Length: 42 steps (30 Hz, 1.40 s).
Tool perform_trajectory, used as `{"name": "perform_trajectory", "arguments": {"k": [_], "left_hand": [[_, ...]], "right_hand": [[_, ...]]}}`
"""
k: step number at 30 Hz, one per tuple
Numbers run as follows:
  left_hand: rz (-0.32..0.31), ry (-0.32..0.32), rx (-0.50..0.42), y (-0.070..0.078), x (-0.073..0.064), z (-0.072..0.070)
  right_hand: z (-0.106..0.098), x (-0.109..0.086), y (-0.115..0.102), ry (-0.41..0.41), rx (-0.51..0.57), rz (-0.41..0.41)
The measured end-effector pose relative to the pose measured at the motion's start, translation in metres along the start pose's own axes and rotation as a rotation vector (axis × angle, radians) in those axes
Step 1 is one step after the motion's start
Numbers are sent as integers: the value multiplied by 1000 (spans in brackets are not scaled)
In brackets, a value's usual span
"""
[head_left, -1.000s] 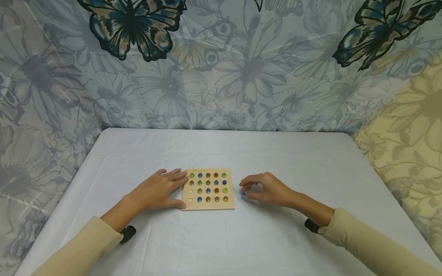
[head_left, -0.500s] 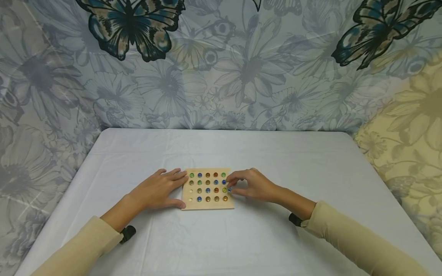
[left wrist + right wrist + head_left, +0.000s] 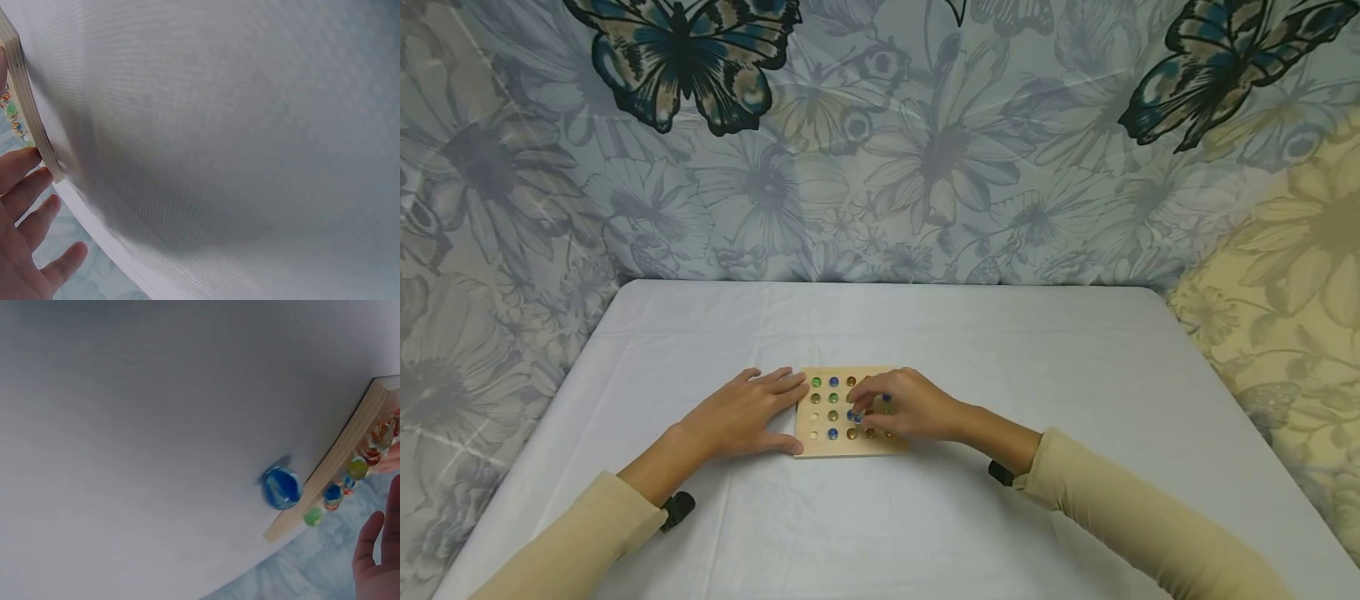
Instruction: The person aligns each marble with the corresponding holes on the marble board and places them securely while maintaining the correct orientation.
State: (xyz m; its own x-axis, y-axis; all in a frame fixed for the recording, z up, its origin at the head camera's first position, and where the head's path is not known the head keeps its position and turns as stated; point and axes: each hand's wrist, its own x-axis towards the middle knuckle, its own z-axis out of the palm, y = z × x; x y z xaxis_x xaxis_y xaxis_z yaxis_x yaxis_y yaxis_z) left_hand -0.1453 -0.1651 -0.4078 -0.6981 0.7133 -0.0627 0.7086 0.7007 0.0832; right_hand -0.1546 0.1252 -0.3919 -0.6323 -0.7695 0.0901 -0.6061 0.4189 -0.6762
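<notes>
A square wooden board (image 3: 842, 450) lies on the white-covered table, with rows of coloured glass marbles (image 3: 832, 434) in its holes. Two holes at its near left hold no marble. My left hand (image 3: 748, 412) rests along the board's left edge, fingers spread and thumb at the near corner; in the left wrist view its fingertips touch the wooden edge (image 3: 34, 112). Over the middle of the board, my right hand (image 3: 917, 404) pinches a blue marble (image 3: 857, 419) between thumb and fingers. Another blue marble (image 3: 281, 487) lies on the cloth beside the board in the right wrist view.
White cloth (image 3: 880, 525) covers the table around the board. A fabric backdrop (image 3: 925, 167) with flowers and butterflies rises behind the far edge, with a yellow floral part (image 3: 1300, 292) at the right.
My right hand has moved left from beside the board to over its middle, carrying the blue marble. My left hand has stayed at the board's left edge.
</notes>
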Motion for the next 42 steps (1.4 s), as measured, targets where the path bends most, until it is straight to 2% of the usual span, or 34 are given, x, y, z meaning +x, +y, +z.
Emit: {"name": "perform_trajectory", "arguments": {"k": [11, 18, 24, 32, 42], "left_hand": [[-4, -20, -7, 0, 0, -1], [-4, -8, -21, -2, -1, 0], [11, 13, -30, -3, -1, 3], [29, 33, -21, -5, -1, 5], [36, 38, -23, -4, -1, 4]], "right_hand": [[11, 20, -7, 3, -26, -45], [20, 31, -12, -37, -51, -40], [27, 36, -16, -63, -93, -70], [35, 41, -20, -107, -136, -66], [40, 43, -20, -109, -179, -65]]}}
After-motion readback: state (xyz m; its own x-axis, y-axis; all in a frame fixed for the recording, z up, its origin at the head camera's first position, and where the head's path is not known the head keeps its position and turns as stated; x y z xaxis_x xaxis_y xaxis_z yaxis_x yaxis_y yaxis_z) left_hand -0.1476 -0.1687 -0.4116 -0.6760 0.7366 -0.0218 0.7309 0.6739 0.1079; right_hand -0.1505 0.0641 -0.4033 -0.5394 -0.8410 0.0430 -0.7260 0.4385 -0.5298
